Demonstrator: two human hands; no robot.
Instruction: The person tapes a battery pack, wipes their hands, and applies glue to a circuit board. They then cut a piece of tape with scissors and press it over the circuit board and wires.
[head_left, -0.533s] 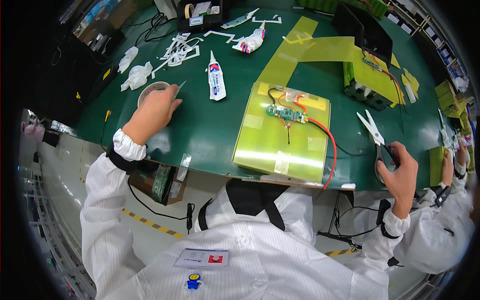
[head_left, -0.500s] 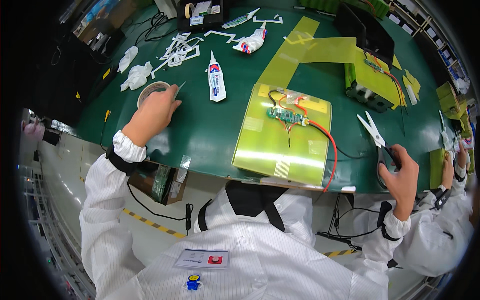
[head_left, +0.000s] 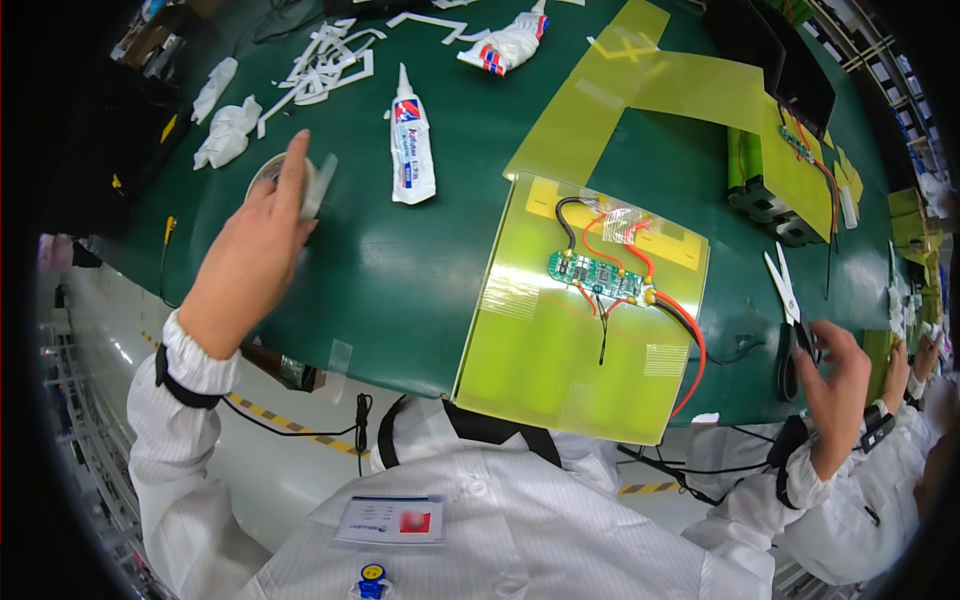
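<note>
My left hand (head_left: 250,255) reaches over a roll of tape (head_left: 262,178), its index finger stretched out and thumb apart. A strip of clear tape (head_left: 318,187) stands beside that finger; whether it sticks to it I cannot tell. My right hand (head_left: 840,375) has thumb and fingers at the black handles of scissors (head_left: 788,300), whose blades are slightly apart and point away from me. Between my hands lies a flat yellow-green wrapped battery pack (head_left: 530,350) with a green circuit board (head_left: 598,278), red and black wires, and clear tape pieces on it.
A white glue tube (head_left: 411,150) and a crumpled tube (head_left: 505,45) lie beyond. Further left are white paper strips (head_left: 325,62) and crumpled tissue (head_left: 228,132). Yellow sheets (head_left: 590,110) and a second battery pack (head_left: 780,180) lie beyond right. A co-worker's hands (head_left: 897,370) are at far right.
The view has shifted closer. My left index finger has straightened above the tape roll, and the hand has drawn back a little. The scissor blades look slightly closer together; my right hand stays at the handles.
</note>
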